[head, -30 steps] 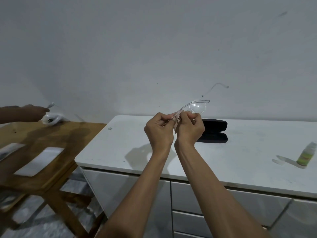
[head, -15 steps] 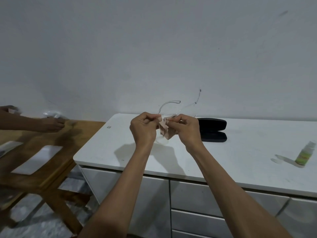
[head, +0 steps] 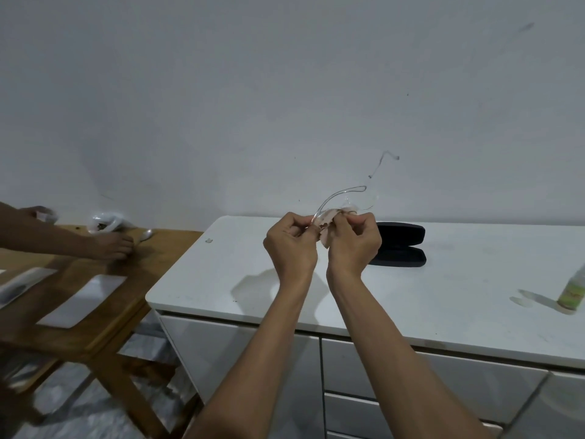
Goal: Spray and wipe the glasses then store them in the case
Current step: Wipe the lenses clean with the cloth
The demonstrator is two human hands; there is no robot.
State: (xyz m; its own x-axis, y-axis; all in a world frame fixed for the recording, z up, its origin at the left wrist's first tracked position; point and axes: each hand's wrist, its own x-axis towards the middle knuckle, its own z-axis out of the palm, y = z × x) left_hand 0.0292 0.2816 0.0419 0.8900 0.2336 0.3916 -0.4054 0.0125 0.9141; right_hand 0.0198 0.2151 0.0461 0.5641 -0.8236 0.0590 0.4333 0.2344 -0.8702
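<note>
I hold clear-framed glasses [head: 340,194] up in front of me above the white cabinet top [head: 221,280]. My left hand [head: 289,245] pinches the frame at its near end. My right hand [head: 353,243] presses a small beige cloth [head: 326,221] against a lens, and the cloth hides most of that lens. One thin temple arm sticks up toward the wall. The black glasses case [head: 400,243] lies open on the cabinet just behind my right hand. A small green spray bottle [head: 573,294] stands at the far right edge.
A wooden table [head: 104,296] stands to the left of the cabinet with white sheets on it. Another person's hands [head: 110,245] rest on it beside a plastic bag [head: 104,223]. A plain wall rises close behind. Drawers run below the cabinet top.
My hands have turned the glasses, and the temple arm now points up and to the right. The cloth has moved along the lens. The other person's hand has shifted across the wooden table.
</note>
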